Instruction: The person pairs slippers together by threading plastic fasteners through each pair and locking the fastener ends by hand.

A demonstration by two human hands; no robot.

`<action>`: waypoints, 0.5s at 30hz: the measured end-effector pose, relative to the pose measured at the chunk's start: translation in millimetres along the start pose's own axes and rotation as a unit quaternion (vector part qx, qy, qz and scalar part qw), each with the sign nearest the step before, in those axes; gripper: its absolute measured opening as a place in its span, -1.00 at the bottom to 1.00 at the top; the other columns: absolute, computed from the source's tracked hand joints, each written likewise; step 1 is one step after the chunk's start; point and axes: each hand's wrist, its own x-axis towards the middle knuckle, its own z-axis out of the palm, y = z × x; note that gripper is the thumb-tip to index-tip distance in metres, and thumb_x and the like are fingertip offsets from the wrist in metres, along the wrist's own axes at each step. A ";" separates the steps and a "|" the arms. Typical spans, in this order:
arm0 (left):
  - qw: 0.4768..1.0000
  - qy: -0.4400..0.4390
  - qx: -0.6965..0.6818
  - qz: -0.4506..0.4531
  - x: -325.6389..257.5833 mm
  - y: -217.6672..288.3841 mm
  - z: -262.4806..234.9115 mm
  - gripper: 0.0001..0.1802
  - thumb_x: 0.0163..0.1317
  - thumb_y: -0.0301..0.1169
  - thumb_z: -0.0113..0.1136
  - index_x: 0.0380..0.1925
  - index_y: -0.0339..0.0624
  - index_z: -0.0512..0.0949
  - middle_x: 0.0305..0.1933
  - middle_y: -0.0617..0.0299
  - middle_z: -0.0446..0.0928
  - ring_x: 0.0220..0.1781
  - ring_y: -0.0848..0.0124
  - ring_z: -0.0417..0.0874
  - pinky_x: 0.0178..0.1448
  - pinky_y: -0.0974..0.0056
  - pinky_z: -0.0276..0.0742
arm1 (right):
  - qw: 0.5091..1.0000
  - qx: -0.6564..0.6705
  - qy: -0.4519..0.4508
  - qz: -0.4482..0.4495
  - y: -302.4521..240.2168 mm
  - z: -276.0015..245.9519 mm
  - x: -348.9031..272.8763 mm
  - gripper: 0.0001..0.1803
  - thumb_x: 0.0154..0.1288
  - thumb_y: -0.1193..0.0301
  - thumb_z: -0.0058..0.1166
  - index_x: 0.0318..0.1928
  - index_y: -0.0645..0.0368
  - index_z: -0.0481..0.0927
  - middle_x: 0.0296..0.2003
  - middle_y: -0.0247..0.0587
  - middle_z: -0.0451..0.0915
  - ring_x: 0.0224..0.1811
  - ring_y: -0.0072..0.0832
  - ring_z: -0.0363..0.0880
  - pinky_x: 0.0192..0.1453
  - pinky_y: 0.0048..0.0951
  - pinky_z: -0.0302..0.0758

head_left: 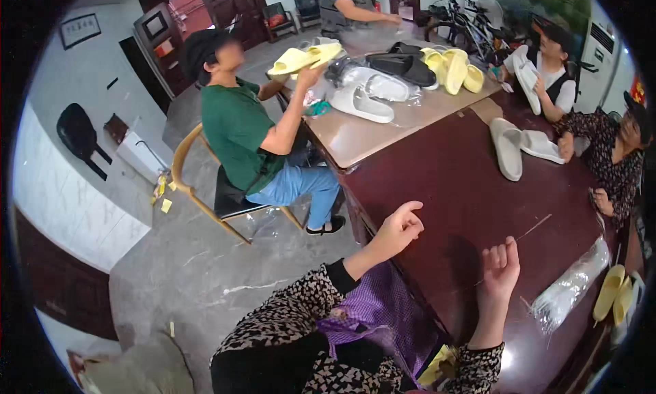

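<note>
My left hand (396, 231) is above the near edge of the dark red table, fingers loosely bent and apart, with nothing visible in it. To its right, my right hand (501, 270) is raised with fingers curled around a thin clear strand (535, 227). One end of the strand sticks out past the fingertips toward the far right. Beside that hand lies a bundle of clear plastic strands (570, 285) on the table. Further off, a pair of pale grey slides (507, 148) rests on the tabletop, near another person's hand.
Across the table (424, 169), a seated person in green (236, 131) holds yellow slides (304, 58). Black slides (403, 67), white ones (362, 105) and yellow ones (454, 69) are piled at the far end. More yellow slides (609, 291) are at the right edge. Two people sit at right.
</note>
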 end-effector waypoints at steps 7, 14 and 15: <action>0.986 0.062 0.139 0.071 12.9 -22.2 -9.5 -0.56 0.15 -0.61 0.04 0.07 -0.29 0.30 -0.38 0.23 0.47 -0.43 0.56 0.47 -0.34 0.44 0.41 | 0.998 -0.045 0.049 0.010 13.8 -5.8 15.1 -0.87 0.38 0.32 -0.12 -0.21 0.09 0.43 -0.73 -0.54 0.08 -0.64 -0.65 0.12 -0.33 -0.51 0.33; 0.976 0.076 0.194 0.064 14.5 -31.6 -18.5 -0.54 0.14 -0.63 0.06 0.09 -0.25 0.32 -0.28 0.26 0.49 -0.34 0.58 0.47 -0.26 0.47 0.42 | 0.995 -0.022 0.090 -0.024 1.1 -11.7 20.7 -0.87 0.36 0.32 -0.07 -0.22 0.09 0.43 -0.73 -0.56 0.05 -0.65 -0.67 0.08 -0.37 -0.54 0.25; 0.978 0.061 0.188 0.060 15.9 -31.8 -19.5 -0.54 0.14 -0.63 0.06 0.09 -0.25 0.32 -0.28 0.26 0.49 -0.34 0.58 0.47 -0.26 0.47 0.42 | 0.996 -0.016 0.082 -0.032 -2.9 -15.8 21.5 -0.87 0.35 0.32 -0.07 -0.22 0.09 0.44 -0.73 -0.56 0.05 -0.65 -0.67 0.07 -0.38 -0.54 0.24</action>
